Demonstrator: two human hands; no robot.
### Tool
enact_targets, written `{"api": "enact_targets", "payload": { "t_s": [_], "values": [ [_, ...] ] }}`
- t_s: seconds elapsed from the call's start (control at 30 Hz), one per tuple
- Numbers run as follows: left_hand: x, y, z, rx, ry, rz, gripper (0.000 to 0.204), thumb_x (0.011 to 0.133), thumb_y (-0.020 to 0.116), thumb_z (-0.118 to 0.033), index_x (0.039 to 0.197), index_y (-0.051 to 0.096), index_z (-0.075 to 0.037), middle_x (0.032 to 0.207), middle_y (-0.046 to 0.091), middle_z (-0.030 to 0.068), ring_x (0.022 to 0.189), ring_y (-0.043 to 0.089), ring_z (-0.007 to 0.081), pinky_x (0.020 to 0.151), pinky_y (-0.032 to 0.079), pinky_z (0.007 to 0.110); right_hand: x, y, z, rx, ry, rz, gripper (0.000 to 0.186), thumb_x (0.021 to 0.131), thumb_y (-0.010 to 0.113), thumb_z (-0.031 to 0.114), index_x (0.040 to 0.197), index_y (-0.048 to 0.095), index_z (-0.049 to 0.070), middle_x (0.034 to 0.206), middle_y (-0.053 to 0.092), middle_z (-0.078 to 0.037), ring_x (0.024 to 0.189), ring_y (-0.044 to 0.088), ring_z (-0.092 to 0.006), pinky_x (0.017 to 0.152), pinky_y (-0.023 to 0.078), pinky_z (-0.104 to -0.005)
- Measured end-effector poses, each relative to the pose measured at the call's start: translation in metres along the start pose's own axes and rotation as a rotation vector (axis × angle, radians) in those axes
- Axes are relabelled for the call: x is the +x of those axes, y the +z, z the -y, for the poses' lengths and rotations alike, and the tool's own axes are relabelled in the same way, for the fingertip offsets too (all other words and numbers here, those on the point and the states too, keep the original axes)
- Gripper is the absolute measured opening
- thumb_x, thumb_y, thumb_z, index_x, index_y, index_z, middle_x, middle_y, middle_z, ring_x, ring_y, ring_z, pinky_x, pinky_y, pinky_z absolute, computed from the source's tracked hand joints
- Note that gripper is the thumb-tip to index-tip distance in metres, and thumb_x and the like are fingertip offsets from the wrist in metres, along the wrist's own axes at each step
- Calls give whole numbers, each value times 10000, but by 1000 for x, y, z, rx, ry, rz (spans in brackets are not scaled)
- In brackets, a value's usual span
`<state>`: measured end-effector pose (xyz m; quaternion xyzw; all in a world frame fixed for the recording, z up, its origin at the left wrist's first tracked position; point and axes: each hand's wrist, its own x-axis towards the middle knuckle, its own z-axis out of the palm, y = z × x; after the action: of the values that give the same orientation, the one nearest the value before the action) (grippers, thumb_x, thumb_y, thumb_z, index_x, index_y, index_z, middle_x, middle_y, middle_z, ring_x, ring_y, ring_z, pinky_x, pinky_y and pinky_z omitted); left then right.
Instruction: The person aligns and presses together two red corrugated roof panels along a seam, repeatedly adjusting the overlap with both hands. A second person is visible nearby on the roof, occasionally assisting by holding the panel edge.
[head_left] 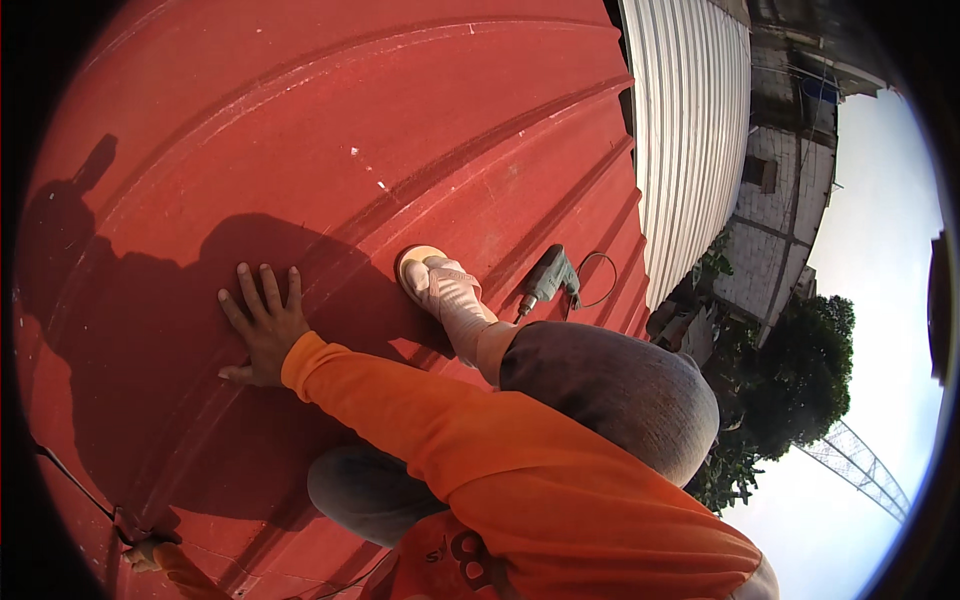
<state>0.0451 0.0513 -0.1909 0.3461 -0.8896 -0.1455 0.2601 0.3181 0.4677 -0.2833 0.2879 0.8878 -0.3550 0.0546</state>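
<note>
In the head view, the right hand (pixel 265 335) lies palm down on a red ribbed metal roof (pixel 300 120), to the left of the person's sandalled foot (pixel 440 278). Its grip is released: the fingers are spread and point to the far side, with the thumb out to the left. An orange sleeve (pixel 400 390) covers that arm down to the wrist.

The left hand (pixel 148 553) is low at the near left, beside the near end of a dark, slender thing (pixel 80 483) that runs off toward the left over the red roof. The hand is small and partly shaded there, so I cannot tell whether its grip is clenched around that end.

A grey-green power drill (pixel 548 278) lies on the roof to the right of the foot, apart from both hands, its chuck pointing near and left and its dark cord (pixel 607 270) looping to the right. The right knee (pixel 630 390), in grey trousers, is bent up on the near side of the drill. The person's shadow (pixel 150 330) falls across the left of the roof and around the right hand. Pale corrugated sheeting (pixel 690 130) borders the roof at the far right, with a block-walled building (pixel 770 225), trees (pixel 800 380) and a lattice tower (pixel 860 465) beyond.
</note>
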Motion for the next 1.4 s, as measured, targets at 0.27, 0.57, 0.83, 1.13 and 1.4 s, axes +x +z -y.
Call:
{"api": "enact_targets", "payload": {
  "t_s": [0.27, 0.57, 0.83, 1.13, 1.4],
  "values": [
    [5, -11, 12, -14, -10, -27, 628, 949, 384, -587, 1160, 548, -18, 1166, 583, 218, 1044, 584, 403, 897, 464, 539, -1, -3, 4, -143, 7, 3, 1043, 739, 531, 783, 1514, 291, 127, 1561, 139, -267, 1409, 178, -495, 1056, 121, -748],
    [19, 0, 22, -6, 187, -83, 726, 926, 317, -682, 1068, 561, -13, 1120, 603, 210, 1049, 549, 435, 936, 377, 550, 0, -25, 16, -220, 50, 134, 985, 809, 456, 770, 1529, 255, 129, 1578, 121, -236, 1431, 156, -459, 1090, 103, -712],
    [28, 0, 32, 16, 200, -74, 746, 931, 286, -688, 1015, 547, 5, 1040, 596, 209, 1036, 547, 419, 957, 359, 527, -2, -20, 16, -226, 37, 87, 994, 781, 482, 778, 1522, 276, 148, 1572, 141, -240, 1416, 186, -469, 1084, 108, -717],
    [14, -6, 19, 10, 198, -87, 755, 928, 292, -690, 986, 536, 22, 1030, 577, 205, 1043, 529, 407, 965, 351, 516, -6, -15, 14, -216, 42, 72, 985, 792, 483, 766, 1525, 264, 145, 1572, 142, -239, 1421, 174, -463, 1090, 100, -713],
    [29, 5, 31, 1, 256, -113, 751, 925, 280, -704, 988, 523, 4, 993, 562, 189, 1040, 536, 387, 973, 348, 513, -1, -34, 28, -212, 76, 192, 982, 829, 455, 751, 1543, 189, 131, 1585, 101, -224, 1449, 115, -439, 1115, 61, -689]
  ]
}}
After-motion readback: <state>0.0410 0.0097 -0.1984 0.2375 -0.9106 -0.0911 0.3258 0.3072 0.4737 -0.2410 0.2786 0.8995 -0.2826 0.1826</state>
